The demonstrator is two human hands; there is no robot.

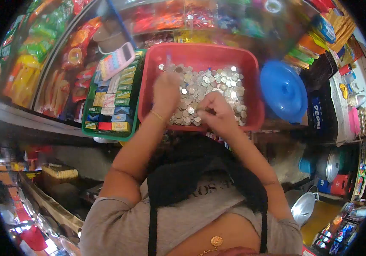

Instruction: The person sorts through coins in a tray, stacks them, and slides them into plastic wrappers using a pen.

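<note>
A red plastic basin (200,48) holds a wide spread of silver-coloured coins (225,80). My left hand (167,91) is over the basin's left part, above the coins' edge; its fingers are smeared by motion, so their grip does not show. Lower and to the right, my right hand (218,110) is just over the coins. Its thumb and fingers are pinched together, and a small dark edge shows between them, too small to name for certain.
Left of the basin, a green tray (90,131) holds cigarette packs (124,94) and a pastel-keyed calculator (117,62). A blue plastic lid or bowl (283,90) is at the right, beside a dark PEPSI crate (316,113). Snack packets (42,40) hang behind glass.
</note>
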